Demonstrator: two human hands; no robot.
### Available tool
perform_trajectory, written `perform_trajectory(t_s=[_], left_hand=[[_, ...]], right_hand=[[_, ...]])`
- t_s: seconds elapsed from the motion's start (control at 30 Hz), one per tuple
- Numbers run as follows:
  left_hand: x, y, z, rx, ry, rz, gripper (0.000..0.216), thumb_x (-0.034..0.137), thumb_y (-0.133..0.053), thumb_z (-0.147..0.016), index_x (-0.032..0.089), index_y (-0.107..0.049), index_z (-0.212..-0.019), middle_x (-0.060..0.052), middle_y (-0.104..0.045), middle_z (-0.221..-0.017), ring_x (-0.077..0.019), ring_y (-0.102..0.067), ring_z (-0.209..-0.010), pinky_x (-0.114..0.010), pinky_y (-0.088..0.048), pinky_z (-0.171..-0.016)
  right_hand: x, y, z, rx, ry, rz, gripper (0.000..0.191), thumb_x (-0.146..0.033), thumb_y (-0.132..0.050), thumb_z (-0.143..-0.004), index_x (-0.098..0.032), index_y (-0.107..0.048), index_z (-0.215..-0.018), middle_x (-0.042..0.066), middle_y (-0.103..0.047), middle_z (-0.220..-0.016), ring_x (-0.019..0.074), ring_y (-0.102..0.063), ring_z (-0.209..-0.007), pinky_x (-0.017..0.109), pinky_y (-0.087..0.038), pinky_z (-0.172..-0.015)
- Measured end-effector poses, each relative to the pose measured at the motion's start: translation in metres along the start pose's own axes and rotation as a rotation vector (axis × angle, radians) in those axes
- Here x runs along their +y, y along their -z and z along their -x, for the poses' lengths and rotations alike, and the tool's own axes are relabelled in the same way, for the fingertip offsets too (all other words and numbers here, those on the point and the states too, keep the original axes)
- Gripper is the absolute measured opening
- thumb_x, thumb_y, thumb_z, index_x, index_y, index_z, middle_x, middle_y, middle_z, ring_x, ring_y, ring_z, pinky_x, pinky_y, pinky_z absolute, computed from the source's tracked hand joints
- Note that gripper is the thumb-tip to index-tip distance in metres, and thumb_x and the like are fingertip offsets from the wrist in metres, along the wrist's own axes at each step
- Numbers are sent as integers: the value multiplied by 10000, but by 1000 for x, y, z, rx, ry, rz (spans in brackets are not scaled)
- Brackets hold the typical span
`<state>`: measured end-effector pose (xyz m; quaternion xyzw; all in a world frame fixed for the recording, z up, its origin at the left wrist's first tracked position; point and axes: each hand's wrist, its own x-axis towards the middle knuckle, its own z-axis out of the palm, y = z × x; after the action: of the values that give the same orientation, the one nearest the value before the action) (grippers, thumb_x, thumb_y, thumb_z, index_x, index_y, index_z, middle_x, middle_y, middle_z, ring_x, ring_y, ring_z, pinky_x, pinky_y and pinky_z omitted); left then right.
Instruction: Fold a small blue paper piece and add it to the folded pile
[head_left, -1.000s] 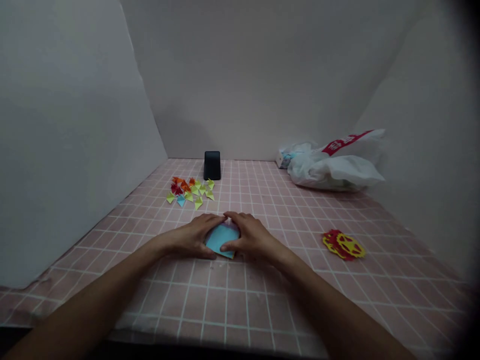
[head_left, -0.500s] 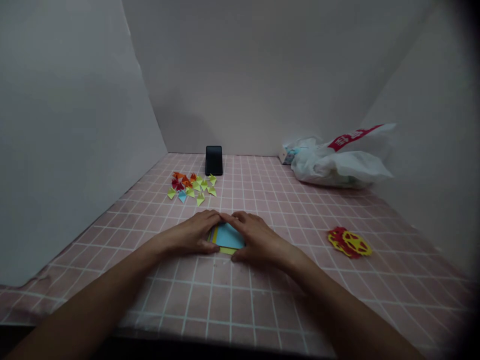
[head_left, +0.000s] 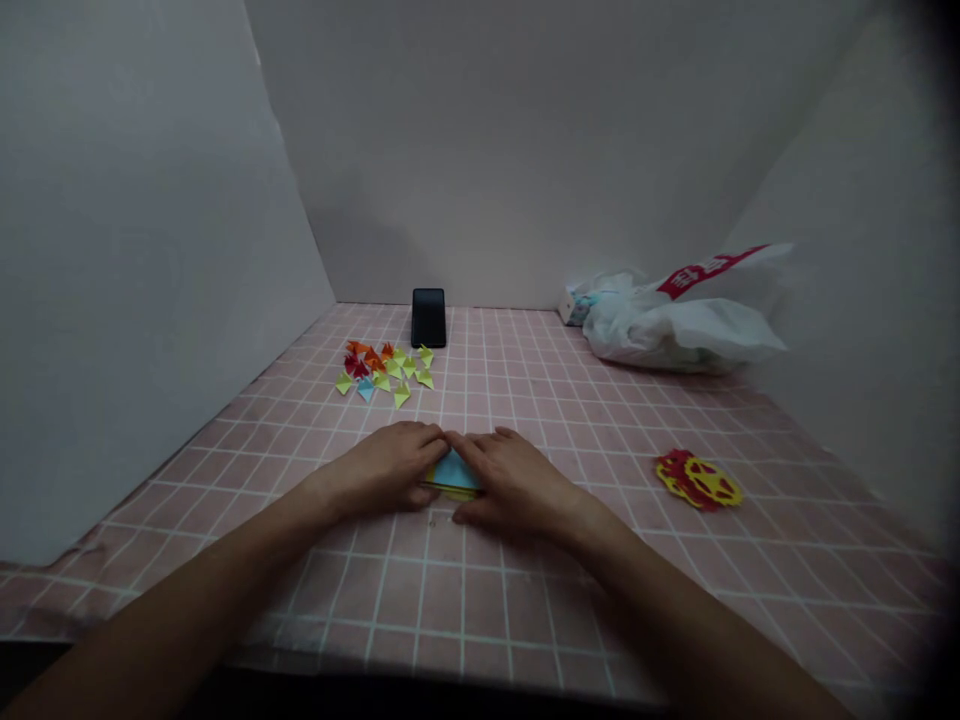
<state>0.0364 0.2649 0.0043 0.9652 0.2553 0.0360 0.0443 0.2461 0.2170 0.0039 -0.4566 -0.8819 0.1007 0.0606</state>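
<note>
A small stack of coloured paper squares (head_left: 452, 472), blue on top with yellow under it, lies on the pink checked tablecloth (head_left: 525, 600) in the middle. My left hand (head_left: 386, 465) rests against its left side, fingers curled onto the paper. My right hand (head_left: 514, 480) lies over its right side, fingers pressed down on the blue sheet. The fingertips of both hands meet at the far edge of the stack. Most of the paper is hidden beneath my hands.
A heap of small folded paper triangles (head_left: 384, 370) lies at the back left. A black phone (head_left: 428, 317) stands against the back wall. A white plastic bag (head_left: 675, 325) sits at the back right. A red and yellow paper cutout (head_left: 697, 480) lies at the right.
My hands have closed in over the paper stack, so less of the blue sheet shows than before. The view has tilted slightly.
</note>
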Motion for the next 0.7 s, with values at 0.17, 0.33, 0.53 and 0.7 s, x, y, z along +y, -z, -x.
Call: perform_trajectory(t_s=[0.17, 0.33, 0.53, 0.7], left_hand=[[-3, -5, -1, 33, -7, -58, 315, 173, -613, -776, 128, -607, -1087, -116, -687, -1050, -266, -663, -934, -380, -524, -835], [-12, -2, -1, 17, -29, -31, 234, 178, -579, -838, 157, -620, -1067, -80, -689, -996, -232, -671, -880, -343, -519, -789], [-8, 2, 4, 17, -32, 20, 415, 406, -674, -823, 199, -596, -1173, -86, -684, -1081, -254, -668, -948, -363, -506, -835], [-2, 1, 3, 13, 6, 1, 343, 270, -660, -799, 207, -583, -1126, -75, -686, -1036, -250, -657, -936, -355, -488, -822]], right_hand=[[0, 0, 0, 14, 3, 2, 760, -344, -685, -807, -106, -397, -1470, 190, -672, -1208, 315, -625, -1079, 451, -447, -941], [0, 1, 1, 27, -6, -3, 633, -274, -628, -837, -157, -437, -1429, 155, -694, -1151, 287, -648, -1011, 406, -472, -858], [-9, -5, 1, 36, -30, 60, 521, -156, -502, -847, -97, -495, -1365, 178, -681, -1177, 269, -664, -982, 364, -491, -798], [-4, 2, -3, -15, -52, 90, 319, -153, -443, -909, -97, -600, -1181, 154, -718, -1086, 243, -682, -866, 331, -456, -703]])
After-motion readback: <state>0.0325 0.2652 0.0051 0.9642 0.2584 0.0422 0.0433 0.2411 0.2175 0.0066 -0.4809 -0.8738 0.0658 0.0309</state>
